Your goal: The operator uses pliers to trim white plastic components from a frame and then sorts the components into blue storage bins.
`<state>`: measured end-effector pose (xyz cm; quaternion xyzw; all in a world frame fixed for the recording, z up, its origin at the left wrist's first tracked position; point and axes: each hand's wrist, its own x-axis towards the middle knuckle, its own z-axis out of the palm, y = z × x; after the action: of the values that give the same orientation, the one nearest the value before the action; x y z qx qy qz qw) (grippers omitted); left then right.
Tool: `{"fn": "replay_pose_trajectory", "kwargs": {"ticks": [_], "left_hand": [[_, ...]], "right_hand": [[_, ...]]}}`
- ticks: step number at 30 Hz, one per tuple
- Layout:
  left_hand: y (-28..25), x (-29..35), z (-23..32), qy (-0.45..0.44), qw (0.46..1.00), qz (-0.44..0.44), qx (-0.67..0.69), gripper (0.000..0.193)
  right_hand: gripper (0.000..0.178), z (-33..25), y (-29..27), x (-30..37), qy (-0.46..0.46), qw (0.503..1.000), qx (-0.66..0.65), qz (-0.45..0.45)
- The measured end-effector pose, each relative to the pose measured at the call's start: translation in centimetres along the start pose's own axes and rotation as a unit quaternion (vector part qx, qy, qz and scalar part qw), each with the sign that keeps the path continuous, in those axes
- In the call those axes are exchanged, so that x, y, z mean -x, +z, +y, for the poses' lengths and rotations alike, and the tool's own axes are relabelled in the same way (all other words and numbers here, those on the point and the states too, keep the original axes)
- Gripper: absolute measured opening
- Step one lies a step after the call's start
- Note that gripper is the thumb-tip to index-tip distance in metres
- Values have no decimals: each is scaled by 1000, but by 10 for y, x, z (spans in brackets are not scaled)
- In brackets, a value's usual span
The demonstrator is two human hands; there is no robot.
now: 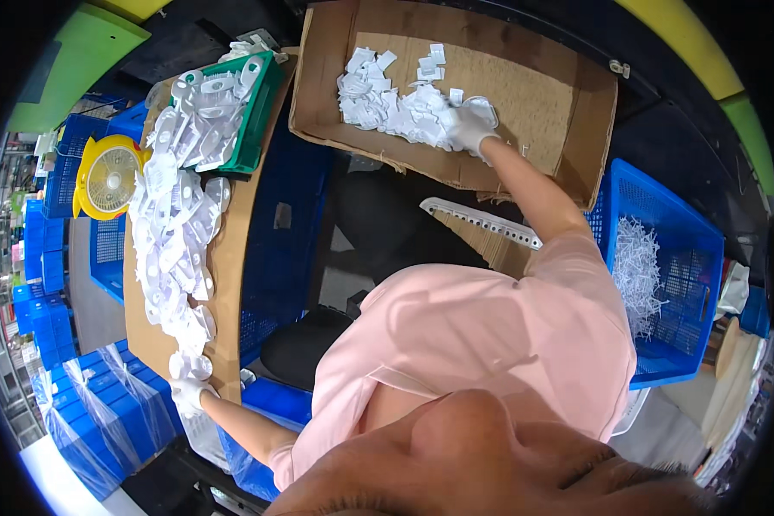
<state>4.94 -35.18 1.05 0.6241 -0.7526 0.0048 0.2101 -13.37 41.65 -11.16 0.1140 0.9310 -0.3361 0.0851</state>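
Observation:
My right hand (471, 131), in a white glove, reaches into a shallow cardboard box (525, 64) at the far side. Its fingertips are among small flat white plastic pieces (383, 105), so their grip is hidden. An oval white part (483, 109) lies right beside that hand. At the left, my left hand (189, 396), also gloved, is at the near end of a long heap of white plastic parts (176, 232). It touches or nearly touches the nearest white parts (191, 367); its fingers blend with them and the grip does not show.
The heap lies on a cardboard-topped surface (224, 318), with a green crate (258, 112) of similar parts behind. A yellow fan (107, 176) stands left of it. At the right, a blue basket (684, 284) holds thin white scraps (636, 275). Blue crates (116, 413) are stacked at lower left.

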Motion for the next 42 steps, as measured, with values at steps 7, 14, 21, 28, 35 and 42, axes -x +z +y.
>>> {"fn": "replay_pose_trajectory", "kwargs": {"ticks": [7, 14, 21, 28, 35, 42], "left_hand": [[-46, 24, 2, 52, 998, 12, 17, 63], [-70, 43, 4, 157, 947, -74, 270, 46], [-95, 95, 54, 263, 885, -164, 349, 44], [-121, 172, 95, 362, 854, -208, 312, 35], [-89, 274, 122, 424, 629, -415, 503, 96], [-118, 314, 129, 475, 453, -367, 660, 129]], "right_hand": [[36, 87, -1, -95, -41, 918, 384, -86], [37, 104, 24, -110, -42, 938, 338, -64], [33, 116, 10, -108, -60, 960, 260, 84], [22, 51, -41, -29, 17, 960, -188, 209], [49, -120, -34, 87, -61, 661, -708, -240], [72, -244, 6, 167, -57, 542, -602, -584]]}}
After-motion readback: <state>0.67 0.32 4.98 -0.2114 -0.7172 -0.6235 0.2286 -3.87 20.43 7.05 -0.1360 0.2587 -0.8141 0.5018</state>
